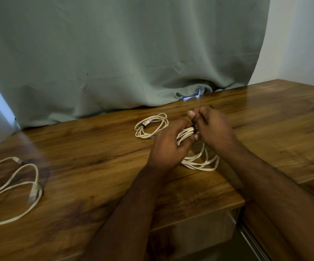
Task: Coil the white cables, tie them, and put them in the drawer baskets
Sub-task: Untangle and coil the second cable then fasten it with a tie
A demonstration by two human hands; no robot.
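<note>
A coiled white cable [201,162] hangs between both hands above the wooden table [95,151]. My left hand [169,146] grips the bunched strands with thumb and fingers. A black tie [194,129] wraps the bunch, and my right hand [211,127] pinches at it. Behind my left hand lies a second white cable [151,126], coiled and bound with a black tie. A third white cable [14,189] sprawls loose at the left edge, its plugs showing.
A grey-green curtain [114,53] hangs down onto the back of the table. At the lower right, below the tabletop's edge, is a drawer opening [218,232] with a metal rail [250,240]; its contents are hidden.
</note>
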